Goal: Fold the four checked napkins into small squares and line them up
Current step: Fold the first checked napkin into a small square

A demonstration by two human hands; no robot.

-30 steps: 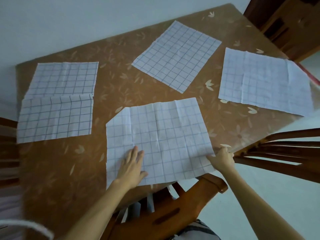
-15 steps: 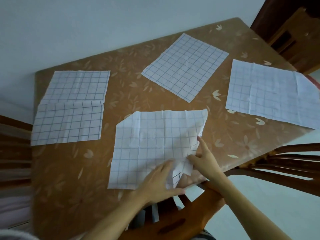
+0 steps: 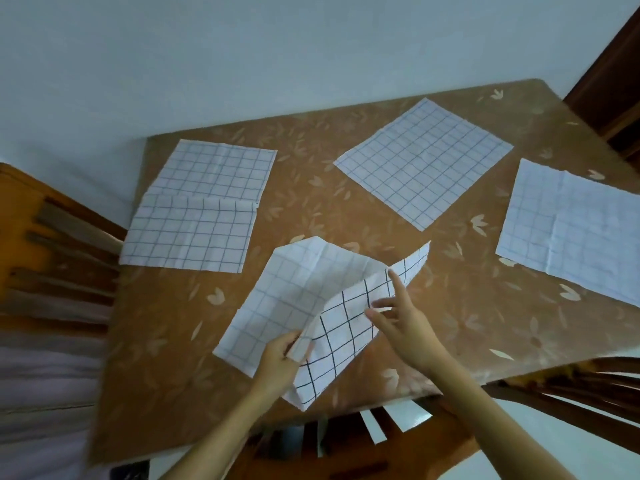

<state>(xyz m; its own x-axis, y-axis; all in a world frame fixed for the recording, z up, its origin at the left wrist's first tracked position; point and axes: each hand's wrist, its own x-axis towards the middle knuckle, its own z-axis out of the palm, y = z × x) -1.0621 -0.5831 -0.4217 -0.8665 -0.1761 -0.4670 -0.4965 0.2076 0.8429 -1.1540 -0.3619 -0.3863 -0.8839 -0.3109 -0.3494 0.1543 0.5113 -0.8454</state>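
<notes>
The left hand (image 3: 277,362) pinches the near edge of a white, dark-checked cloth napkin (image 3: 304,299), lifted half-folded over the brown leaf-patterned table (image 3: 467,306). The right hand (image 3: 405,323), fingers spread, touches its raised flap. Three other checked napkins (image 3: 424,161) lie flat beyond.

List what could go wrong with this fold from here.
1. The near napkin is lifted and buckled between the left hand and right hand; its edges may land misaligned, giving a skewed fold.
2. Its near corner sits by the table edge, so it may slip off.
</notes>
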